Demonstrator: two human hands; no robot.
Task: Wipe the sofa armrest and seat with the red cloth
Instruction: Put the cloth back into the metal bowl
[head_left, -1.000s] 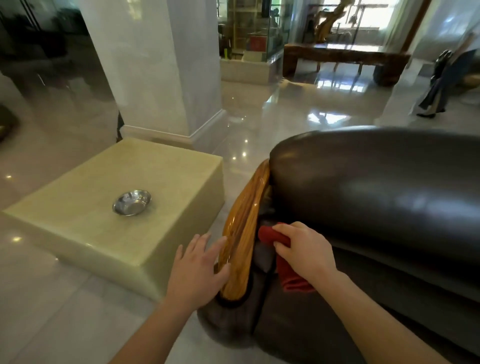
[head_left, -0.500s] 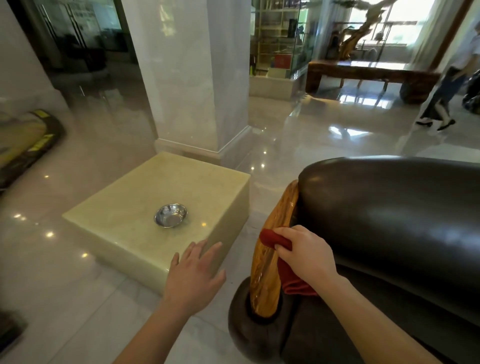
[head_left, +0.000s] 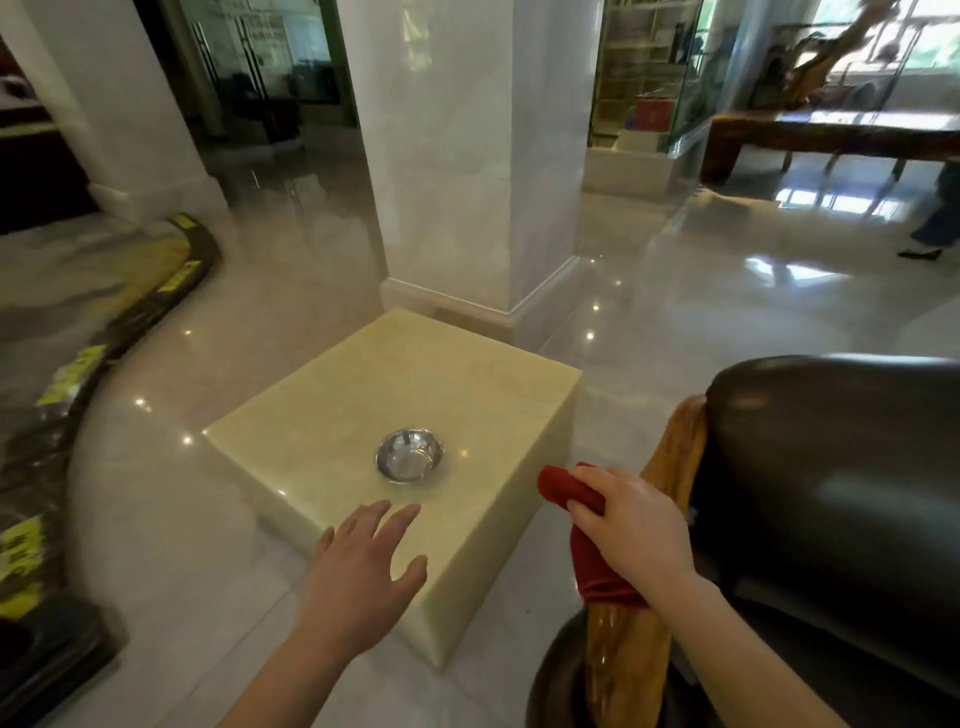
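A dark brown leather sofa (head_left: 831, 467) fills the right side, with a glossy wooden armrest (head_left: 670, 462) running down its left edge. My right hand (head_left: 634, 525) grips the red cloth (head_left: 587, 561), bunched and held just left of the armrest, above its lower part. The cloth's tail hangs down onto the wood. My left hand (head_left: 358, 571) hovers with fingers spread over the near corner of the stone block, holding nothing.
A pale yellow stone block table (head_left: 467, 395) stands left of the sofa with a small steel bowl (head_left: 409, 455) on top. A white marble column (head_left: 457, 156) rises behind it. Black-and-yellow wrapped objects (head_left: 62, 395) lie along the left floor. A person's legs (head_left: 935, 228) show far right.
My right hand has carried the red cloth off the armrest's inner side toward its outer left side. My left hand let go of the armrest and moved left over the block. The view swung left.
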